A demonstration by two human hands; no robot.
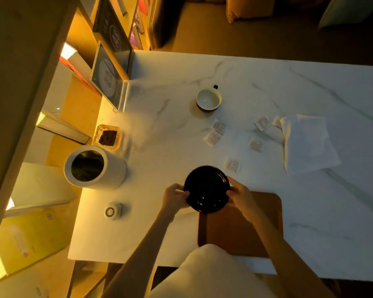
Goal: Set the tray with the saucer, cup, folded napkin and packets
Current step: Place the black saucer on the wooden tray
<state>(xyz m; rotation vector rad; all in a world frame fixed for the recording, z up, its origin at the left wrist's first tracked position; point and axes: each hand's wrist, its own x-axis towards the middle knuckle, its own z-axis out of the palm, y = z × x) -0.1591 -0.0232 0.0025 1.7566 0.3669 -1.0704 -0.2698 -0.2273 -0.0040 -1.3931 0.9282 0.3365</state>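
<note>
A black saucer (206, 189) is held over the far left corner of the brown tray (256, 224). My left hand (174, 197) grips its left rim and my right hand (241, 195) grips its right rim. A white cup (208, 98) with a dark handle stands farther back on the marble table (310, 87). A white napkin (306, 143) lies flat at the right. Several small packets (218, 126) are scattered between cup and napkin, one packet (232, 166) just beyond the saucer.
A white cylindrical canister (95, 166) with dark contents stands at the left. Behind it is a small dish (108, 137) of brown grounds. A small round white lid (113, 211) lies near the table's left edge. An upright acrylic sign (108, 82) stands at the far left.
</note>
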